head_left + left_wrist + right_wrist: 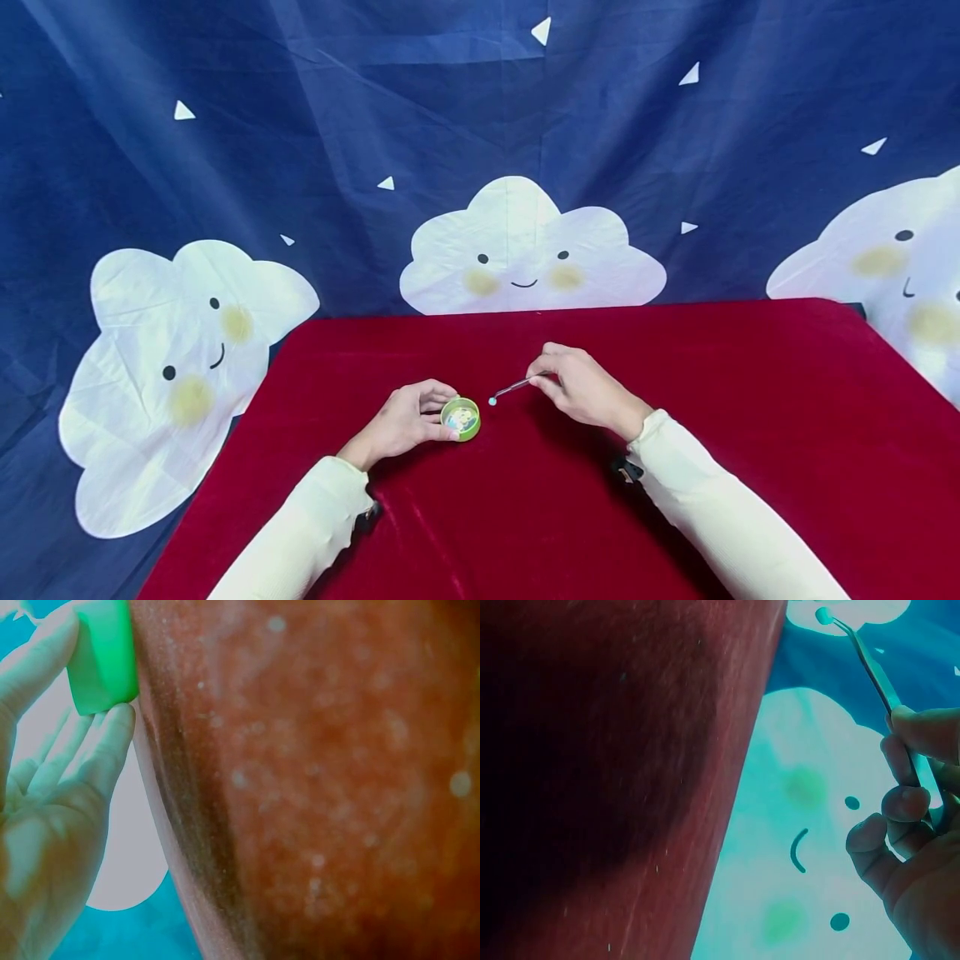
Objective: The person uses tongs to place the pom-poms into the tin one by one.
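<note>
My left hand (pixel 405 421) holds a small round green container (pixel 470 433) between thumb and fingers, its top tilted toward the head camera. Inside it shows a white, yellow and blue pattern or contents, too small to make out. In the left wrist view the green container (pixel 105 660) appears side-on at the fingertips. Metal tweezers (pixel 877 675) are pinched by my right hand (pixel 581 387). A small light-blue bead-like piece (pixel 823 616) sits at their tips. In the head view this piece (pixel 492 402) hangs just right of the container, apart from it.
A table covered in dark red velvet cloth (pixel 712 375) lies under both hands. Behind it hangs a blue curtain (pixel 337 125) with smiling white clouds and small white triangles. A dark device (pixel 628 471) is strapped under the right wrist, and a similar one (pixel 367 517) under the left.
</note>
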{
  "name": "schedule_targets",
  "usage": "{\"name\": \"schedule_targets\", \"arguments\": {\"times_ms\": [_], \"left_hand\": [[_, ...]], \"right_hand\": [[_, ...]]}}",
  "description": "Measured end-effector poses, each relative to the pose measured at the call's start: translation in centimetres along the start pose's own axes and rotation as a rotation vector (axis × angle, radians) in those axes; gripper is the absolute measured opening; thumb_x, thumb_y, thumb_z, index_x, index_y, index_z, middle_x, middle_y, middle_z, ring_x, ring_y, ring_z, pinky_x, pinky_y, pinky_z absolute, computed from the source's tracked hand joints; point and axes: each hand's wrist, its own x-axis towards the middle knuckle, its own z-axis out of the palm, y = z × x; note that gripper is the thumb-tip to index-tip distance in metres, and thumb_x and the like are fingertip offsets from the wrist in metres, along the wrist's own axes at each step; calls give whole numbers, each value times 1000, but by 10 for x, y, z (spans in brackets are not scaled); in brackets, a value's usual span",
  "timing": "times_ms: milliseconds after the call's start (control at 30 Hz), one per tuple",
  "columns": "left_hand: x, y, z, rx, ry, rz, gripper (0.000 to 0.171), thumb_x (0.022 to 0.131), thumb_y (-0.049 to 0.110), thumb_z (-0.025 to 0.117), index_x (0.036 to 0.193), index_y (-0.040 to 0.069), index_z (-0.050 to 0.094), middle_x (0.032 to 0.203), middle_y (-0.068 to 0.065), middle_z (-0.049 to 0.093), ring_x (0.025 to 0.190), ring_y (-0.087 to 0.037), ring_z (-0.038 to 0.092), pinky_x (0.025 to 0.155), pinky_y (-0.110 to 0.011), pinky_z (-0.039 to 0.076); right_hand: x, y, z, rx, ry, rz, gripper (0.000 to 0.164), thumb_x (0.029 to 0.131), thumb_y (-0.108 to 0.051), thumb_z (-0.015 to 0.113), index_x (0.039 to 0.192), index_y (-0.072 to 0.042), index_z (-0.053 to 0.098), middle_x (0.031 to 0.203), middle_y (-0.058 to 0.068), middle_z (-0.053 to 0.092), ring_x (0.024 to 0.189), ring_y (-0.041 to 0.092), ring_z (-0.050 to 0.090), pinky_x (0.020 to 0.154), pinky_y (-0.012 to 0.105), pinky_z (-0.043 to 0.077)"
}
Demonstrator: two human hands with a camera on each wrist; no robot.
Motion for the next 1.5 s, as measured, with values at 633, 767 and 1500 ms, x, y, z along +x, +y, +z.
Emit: {"name": "schedule_targets", "arguments": {"times_ms": [633, 767, 1500], "left_hand": [[0, -3, 0, -22, -15, 23, 52, 74, -3, 86, 120, -6, 61, 115, -19, 68, 111, -32, 65, 89, -31, 58], [0, -3, 0, -26, -17, 24, 53, 74, -3, 85, 121, -7, 61, 116, -21, 67, 112, -34, 64, 90, -32, 57], [-1, 0, -2, -25, -18, 16, 52, 75, -3, 85, 121, -6, 60, 116, -20, 67, 112, -33, 64, 90, -32, 58]], "right_hand": [[13, -12, 25, -29, -142, 20, 8, 93, -9, 71, 100, -8, 75, 89, -3, 61, 80, 12, 55, 76, 28, 53], [12, -13, 26, -49, -187, 37, 9, 93, -9, 71, 101, -9, 74, 90, -3, 62, 81, 13, 55, 79, 30, 53], [5, -16, 5, -21, -181, 65, 11, 91, -7, 73, 102, -6, 74, 92, 0, 63, 81, 13, 56, 78, 31, 55]]}}
